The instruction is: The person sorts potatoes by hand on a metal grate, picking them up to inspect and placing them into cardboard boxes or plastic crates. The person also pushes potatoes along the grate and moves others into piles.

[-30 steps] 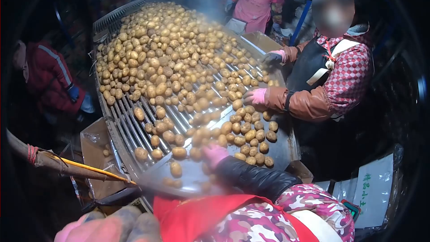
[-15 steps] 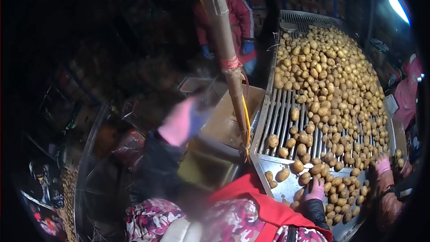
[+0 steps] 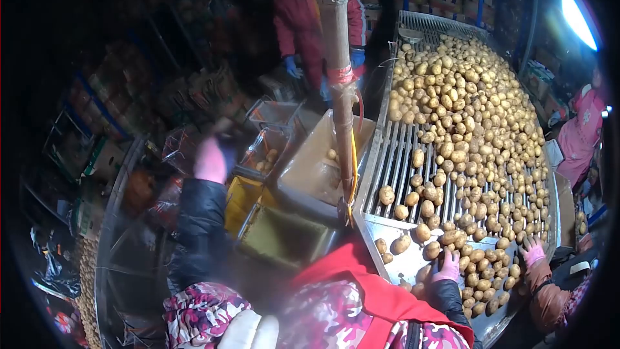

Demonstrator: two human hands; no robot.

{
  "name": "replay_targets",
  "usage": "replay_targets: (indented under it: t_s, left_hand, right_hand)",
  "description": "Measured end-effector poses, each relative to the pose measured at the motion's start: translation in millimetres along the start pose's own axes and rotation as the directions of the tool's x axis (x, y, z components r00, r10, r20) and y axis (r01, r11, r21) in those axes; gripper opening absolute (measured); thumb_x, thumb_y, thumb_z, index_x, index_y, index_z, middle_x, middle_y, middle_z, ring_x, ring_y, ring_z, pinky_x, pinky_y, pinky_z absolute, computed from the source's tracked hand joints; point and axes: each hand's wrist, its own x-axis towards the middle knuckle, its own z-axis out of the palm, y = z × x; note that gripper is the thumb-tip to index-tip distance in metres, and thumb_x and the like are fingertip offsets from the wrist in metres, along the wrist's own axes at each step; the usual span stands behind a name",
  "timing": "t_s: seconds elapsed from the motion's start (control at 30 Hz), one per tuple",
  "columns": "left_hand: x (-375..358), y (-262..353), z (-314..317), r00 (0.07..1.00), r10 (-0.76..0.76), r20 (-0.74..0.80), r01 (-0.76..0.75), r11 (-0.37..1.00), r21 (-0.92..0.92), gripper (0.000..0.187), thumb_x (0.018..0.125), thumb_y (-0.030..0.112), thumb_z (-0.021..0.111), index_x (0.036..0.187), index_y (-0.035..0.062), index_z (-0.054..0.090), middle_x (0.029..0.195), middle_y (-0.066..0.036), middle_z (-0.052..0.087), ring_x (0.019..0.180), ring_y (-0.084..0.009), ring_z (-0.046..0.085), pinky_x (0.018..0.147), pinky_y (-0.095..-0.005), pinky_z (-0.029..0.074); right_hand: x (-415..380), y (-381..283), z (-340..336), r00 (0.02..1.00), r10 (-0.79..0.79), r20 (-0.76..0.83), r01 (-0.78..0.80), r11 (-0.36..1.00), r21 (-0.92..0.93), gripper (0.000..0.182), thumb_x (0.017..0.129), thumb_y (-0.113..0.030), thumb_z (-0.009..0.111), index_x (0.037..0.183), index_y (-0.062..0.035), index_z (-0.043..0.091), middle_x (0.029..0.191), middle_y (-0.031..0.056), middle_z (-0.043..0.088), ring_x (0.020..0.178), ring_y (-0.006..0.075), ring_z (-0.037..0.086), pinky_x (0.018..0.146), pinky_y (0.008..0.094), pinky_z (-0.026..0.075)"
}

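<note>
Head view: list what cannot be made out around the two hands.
- Left hand: motion-blurred; whether it holds anything cannot be told.
- Right hand: palm down on the potatoes; fingers hide any grasp.
- Bagged crate beside the left hand: glare on the plastic hides most contents.
- Cardboard box: the wrapped pole crosses it and covers part.
- Far left of the frame: too dark to tell.

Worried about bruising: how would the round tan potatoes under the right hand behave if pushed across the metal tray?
The round tan potatoes probably roll on the smooth metal tray. Under the pink-gloved right hand they look firm. Packed neighbours may bump.
</note>
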Motion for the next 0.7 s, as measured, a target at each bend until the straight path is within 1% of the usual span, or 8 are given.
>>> replay_targets:
  t_s: [0.03, 0.1, 0.13, 0.17, 0.27, 0.4, 0.6, 0.7]
  left_hand:
    - [-30, 58, 10, 0.990, 0.110, 0.083, -0.122, 0.980, 0.157, 0.034, 0.094, 0.036, 0.065, 0.109, 0.0061, 0.070, 0.101, -0.021, 0.073, 0.093, -0.0393, 0.070, 0.082, -0.0449, 0.055]
    - [-67, 57, 55, 0.897, -0.037, 0.441, -0.082, 0.965, 0.248, 0.038, 0.096, 0.033, 0.062, 0.120, 0.0047, 0.071, 0.105, -0.023, 0.074, 0.101, -0.0390, 0.071, 0.089, -0.0461, 0.054]
    - [-79, 37, 95, 0.718, -0.284, 0.635, 0.552, 0.788, -0.272, 0.028, 0.101, 0.023, 0.063, 0.120, 0.0028, 0.071, 0.112, -0.020, 0.075, 0.102, -0.0299, 0.072, 0.092, -0.0407, 0.055]
    - [-104, 48, 114, 0.779, 0.335, 0.531, -0.349, 0.934, -0.076, 0.034, 0.101, 0.022, 0.063, 0.128, 0.0025, 0.068, 0.117, -0.020, 0.074, 0.107, -0.0337, 0.071, 0.097, -0.0417, 0.054]
    - [-140, 101, 172, 0.402, 0.322, 0.857, -0.367, 0.914, -0.171, 0.043, 0.100, 0.020, 0.063, 0.140, 0.0050, 0.061, 0.129, -0.021, 0.069, 0.123, -0.0344, 0.065, 0.109, -0.0409, 0.049]
    - [-181, 120, 252, 0.226, 0.592, 0.774, -0.526, 0.743, -0.415, 0.046, 0.096, 0.022, 0.066, 0.140, 0.0085, 0.061, 0.132, -0.018, 0.066, 0.121, -0.0358, 0.063, 0.107, -0.0443, 0.049]
    - [-191, 147, 322, 0.116, 0.764, 0.634, -0.744, 0.490, -0.454, 0.049, 0.082, 0.018, 0.071, 0.130, 0.0082, 0.065, 0.118, -0.012, 0.066, 0.112, -0.0338, 0.064, 0.099, -0.0441, 0.052]
    - [-194, 144, 343, 0.184, 0.765, 0.618, -0.780, 0.496, -0.381, 0.047, 0.084, 0.019, 0.065, 0.131, 0.0119, 0.065, 0.126, -0.010, 0.063, 0.124, -0.0318, 0.057, 0.104, -0.0464, 0.046]
  right_hand:
    - [0, -1, -2, 1.000, -0.002, 0.001, 0.002, 1.000, -0.004, 0.056, 0.088, -0.015, 0.073, 0.140, -0.0061, 0.056, 0.138, 0.0280, 0.051, 0.129, 0.0474, 0.051, 0.109, 0.0527, 0.044]
    - [-1, -3, -4, 1.000, -0.006, 0.000, 0.006, 1.000, -0.010, 0.055, 0.088, -0.014, 0.073, 0.139, -0.0064, 0.057, 0.136, 0.0275, 0.053, 0.128, 0.0471, 0.053, 0.109, 0.0528, 0.045]
    - [-1, -2, -7, 1.000, -0.023, 0.014, 0.023, 1.000, 0.008, 0.054, 0.087, -0.014, 0.073, 0.138, -0.0069, 0.057, 0.135, 0.0268, 0.054, 0.126, 0.0468, 0.054, 0.108, 0.0526, 0.045]
    - [-2, -1, -12, 0.999, -0.042, 0.029, 0.041, 0.999, 0.027, 0.053, 0.087, -0.014, 0.073, 0.138, -0.0073, 0.058, 0.133, 0.0261, 0.056, 0.125, 0.0465, 0.055, 0.107, 0.0524, 0.046]
    - [-8, 0, -15, 0.998, -0.059, 0.021, 0.058, 0.998, 0.016, 0.050, 0.087, -0.014, 0.072, 0.136, -0.0086, 0.061, 0.128, 0.0238, 0.059, 0.119, 0.0455, 0.058, 0.104, 0.0518, 0.048]
    - [-21, -2, -27, 1.000, -0.020, 0.003, 0.020, 1.000, 0.000, 0.049, 0.087, -0.017, 0.072, 0.135, -0.0096, 0.062, 0.125, 0.0216, 0.061, 0.116, 0.0443, 0.059, 0.100, 0.0511, 0.049]
    - [-25, 3, -30, 0.996, 0.076, 0.050, -0.075, 0.997, -0.019, 0.051, 0.084, -0.019, 0.073, 0.133, -0.0092, 0.063, 0.125, 0.0222, 0.061, 0.117, 0.0447, 0.058, 0.101, 0.0510, 0.048]
    - [-23, -1, -23, 0.995, 0.095, -0.010, -0.095, 0.995, 0.025, 0.047, 0.085, -0.020, 0.072, 0.130, -0.0100, 0.064, 0.124, 0.0238, 0.060, 0.115, 0.0470, 0.058, 0.101, 0.0528, 0.048]
